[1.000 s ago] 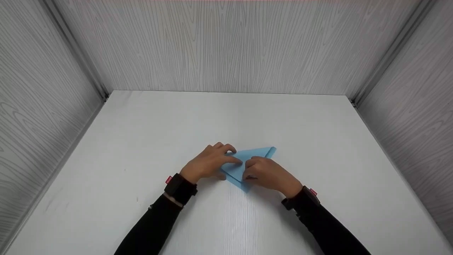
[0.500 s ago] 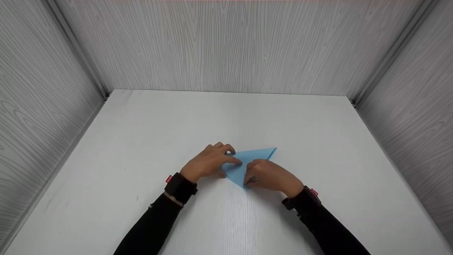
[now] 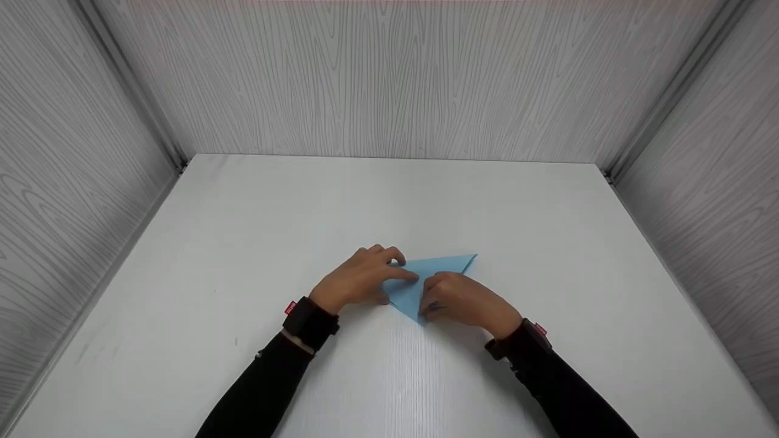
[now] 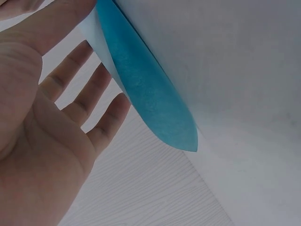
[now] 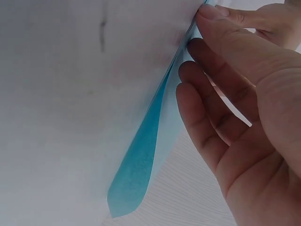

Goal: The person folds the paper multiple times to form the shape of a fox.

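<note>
sleeves (image 3: 261, 389): black, dark band (image 3: 311, 325) round each wrist
my right hand (image 3: 468, 301): fingers curled, pinching the paper (image 3: 438, 266) by its near corner
my left hand (image 3: 359, 277): fingers spread wide on the paper's left part
paper: folded, blue, on the white table (image 3: 389, 201)
wall (image 3: 389, 79): grey wood grain, beyond the table

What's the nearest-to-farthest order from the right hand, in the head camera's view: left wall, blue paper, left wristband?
1. Blue paper, touched by the right hand.
2. Left wristband, left of the paper.
3. Left wall, at the picture's left edge.
</note>
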A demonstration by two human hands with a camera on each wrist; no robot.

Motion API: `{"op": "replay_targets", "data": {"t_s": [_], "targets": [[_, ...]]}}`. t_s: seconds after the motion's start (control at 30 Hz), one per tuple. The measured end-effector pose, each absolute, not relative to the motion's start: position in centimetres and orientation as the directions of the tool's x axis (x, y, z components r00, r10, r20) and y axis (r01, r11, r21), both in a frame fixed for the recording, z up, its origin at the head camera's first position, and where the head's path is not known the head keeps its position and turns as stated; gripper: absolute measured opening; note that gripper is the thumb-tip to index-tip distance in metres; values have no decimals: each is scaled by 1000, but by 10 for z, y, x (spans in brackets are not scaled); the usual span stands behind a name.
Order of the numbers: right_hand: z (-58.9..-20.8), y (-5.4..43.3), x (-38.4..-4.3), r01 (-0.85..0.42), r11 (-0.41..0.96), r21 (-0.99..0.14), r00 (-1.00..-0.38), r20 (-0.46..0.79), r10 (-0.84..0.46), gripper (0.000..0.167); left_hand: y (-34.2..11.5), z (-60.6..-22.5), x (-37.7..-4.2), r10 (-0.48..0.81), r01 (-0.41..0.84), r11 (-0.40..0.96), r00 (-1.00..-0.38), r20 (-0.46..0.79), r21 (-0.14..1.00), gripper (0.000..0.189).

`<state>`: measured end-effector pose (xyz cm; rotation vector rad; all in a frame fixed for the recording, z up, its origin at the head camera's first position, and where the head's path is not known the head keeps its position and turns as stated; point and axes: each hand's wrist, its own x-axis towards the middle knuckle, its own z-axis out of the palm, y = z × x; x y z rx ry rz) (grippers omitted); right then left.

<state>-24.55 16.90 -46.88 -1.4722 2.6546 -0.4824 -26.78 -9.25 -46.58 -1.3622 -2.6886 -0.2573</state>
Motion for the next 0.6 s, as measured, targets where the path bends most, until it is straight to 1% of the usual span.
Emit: {"op": "replay_targets", "data": {"t_s": [0.1,0.27,0.6], "targets": [[-468,169,-245,-810,497,-310,-544,82,-835,18,-92,-466,-268,789,809,580,-588,179,99,58],[-467,170,-244,-820,484,-306,-531,86,-843,20,-91,-466,-269,787,803,587,-596,161,102,55],[-464,167,-242,-833,494,-248,-529,98,-843,20,-92,-466,-270,790,809,574,-587,174,126,53]]}}
